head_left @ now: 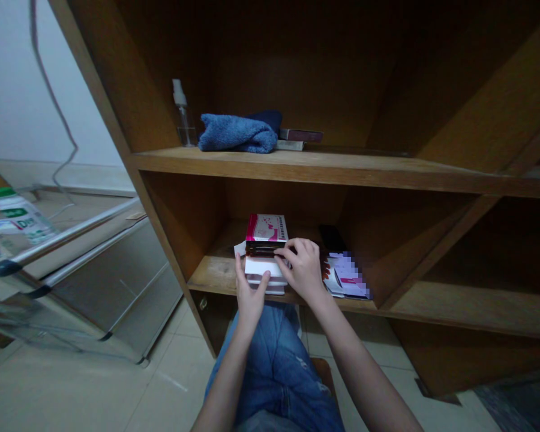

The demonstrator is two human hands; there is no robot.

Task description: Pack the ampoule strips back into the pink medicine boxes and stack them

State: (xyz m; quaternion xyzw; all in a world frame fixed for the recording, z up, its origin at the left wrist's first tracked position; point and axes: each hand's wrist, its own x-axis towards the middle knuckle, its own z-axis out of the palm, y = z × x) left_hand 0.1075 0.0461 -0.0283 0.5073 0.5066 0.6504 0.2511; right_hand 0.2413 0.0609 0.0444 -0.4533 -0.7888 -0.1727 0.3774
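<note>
A small stack of boxes (264, 264) sits on the lower shelf (216, 277) of a wooden bookcase. On top of it lies a pink and white box (267, 228), with dark and white boxes beneath. My left hand (249, 294) presses against the stack's left front side. My right hand (302, 267) rests over its right side, fingers curled on the dark middle box. Both hands grip the stack.
Loose papers and booklets (347, 279) lie right of the stack. The upper shelf (324, 168) carries a folded blue towel (234, 133), a clear spray bottle (183, 114) and flat boxes (299, 139). A metal rack (67, 252) stands at left on the tiled floor.
</note>
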